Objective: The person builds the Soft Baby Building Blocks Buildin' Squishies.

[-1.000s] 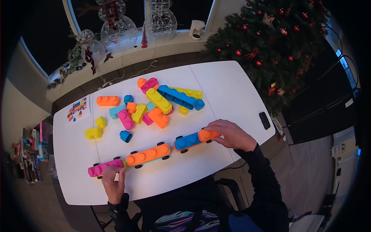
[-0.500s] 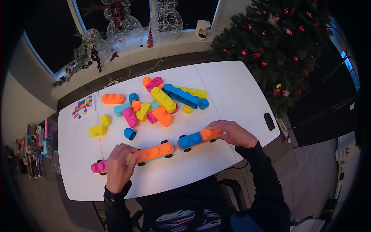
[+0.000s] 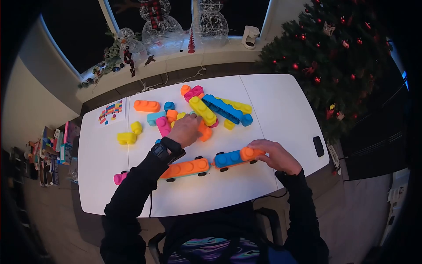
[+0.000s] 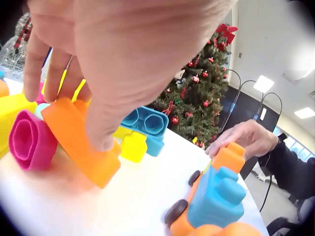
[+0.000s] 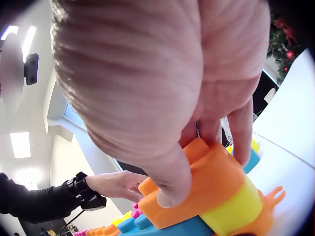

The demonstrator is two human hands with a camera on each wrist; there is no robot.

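Note:
A row of toy building blocks on wheeled bases crosses the near side of the table, like a train. My right hand point(image 3: 279, 156) grips an orange block point(image 5: 206, 182) at its right end, thumb on one side and fingers on the other. Beside that block sits a blue block point(image 3: 228, 158); a long orange block point(image 3: 189, 167) tops the middle car. The pink block point(image 3: 120, 178) at the left end is mostly hidden by my left sleeve. Over the loose pile, my left hand point(image 3: 187, 130) pinches another orange block point(image 4: 81, 142) between thumb and fingers, next to a pink block point(image 4: 32, 140).
Loose yellow, blue, pink and orange blocks lie across the table's middle, including a long blue block point(image 3: 222, 109). A printed picture sheet point(image 3: 111, 113) lies at the far left. A black object point(image 3: 318, 146) rests near the right edge. Beyond stands a decorated tree point(image 3: 334, 66).
My left hand has gone from the pink left-end car, across the middle car, up to the pile and taken hold of an orange block. The right hand keeps its grip on the end block.

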